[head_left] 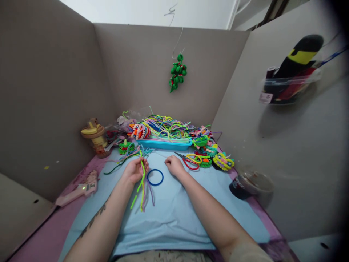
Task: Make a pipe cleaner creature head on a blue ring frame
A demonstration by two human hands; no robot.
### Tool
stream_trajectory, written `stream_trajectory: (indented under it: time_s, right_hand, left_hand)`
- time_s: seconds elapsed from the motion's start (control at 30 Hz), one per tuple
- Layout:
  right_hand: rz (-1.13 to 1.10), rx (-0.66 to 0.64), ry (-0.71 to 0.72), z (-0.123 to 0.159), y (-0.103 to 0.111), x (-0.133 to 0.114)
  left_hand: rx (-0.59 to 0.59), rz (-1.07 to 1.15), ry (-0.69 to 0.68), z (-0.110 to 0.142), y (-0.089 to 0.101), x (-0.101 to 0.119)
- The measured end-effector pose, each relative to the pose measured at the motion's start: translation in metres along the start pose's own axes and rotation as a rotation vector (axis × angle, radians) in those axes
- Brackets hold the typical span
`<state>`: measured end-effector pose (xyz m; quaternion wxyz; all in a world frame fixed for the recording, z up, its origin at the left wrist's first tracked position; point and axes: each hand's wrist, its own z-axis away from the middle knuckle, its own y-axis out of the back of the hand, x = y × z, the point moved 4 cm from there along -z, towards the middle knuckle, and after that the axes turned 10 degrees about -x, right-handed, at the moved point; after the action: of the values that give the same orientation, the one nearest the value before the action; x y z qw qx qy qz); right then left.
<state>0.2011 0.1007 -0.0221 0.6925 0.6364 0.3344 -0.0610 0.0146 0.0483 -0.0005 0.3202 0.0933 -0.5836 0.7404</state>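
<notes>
My left hand point(135, 170) is closed around a few fuzzy pipe cleaners point(143, 174), yellow-green, pink and purple, whose ends hang down over the cloth. Just right of it lies a dark blue ring point(155, 177), apparently a bent pipe cleaner. My right hand point(174, 166) rests on the light blue cloth point(174, 207) with its fingers curled together; whether anything is between them is hidden. Close to its right side are scissors point(191, 162) with red and yellow handles, blades pointing toward the hand.
A blue tray point(169, 146) heaped with pipe cleaners stands at the back. Colourful fuzzy figures point(223, 161) lie to the right. A pink glue gun point(79, 191) and a lidded cup point(96, 138) are left. A dark tub point(241, 187) stands right; a green ornament point(178, 72) hangs behind.
</notes>
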Motion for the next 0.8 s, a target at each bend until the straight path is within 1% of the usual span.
stream_trajectory:
  time_s: [0.2, 0.4, 0.8]
  right_hand:
    - [-0.011, -0.025, -0.008, -0.0013, -0.0032, 0.0003]
    - [-0.034, 0.01, -0.036, -0.0013, 0.0006, 0.0067]
    - [-0.045, -0.001, -0.009, -0.002, -0.001, 0.0001]
  left_hand:
    - [0.001, 0.0, 0.002, -0.0001, 0.0004, -0.0013]
    - [0.001, -0.002, -0.001, -0.0008, 0.0022, 0.0001]
    - [0.006, 0.003, 0.004, -0.0003, 0.002, -0.0006]
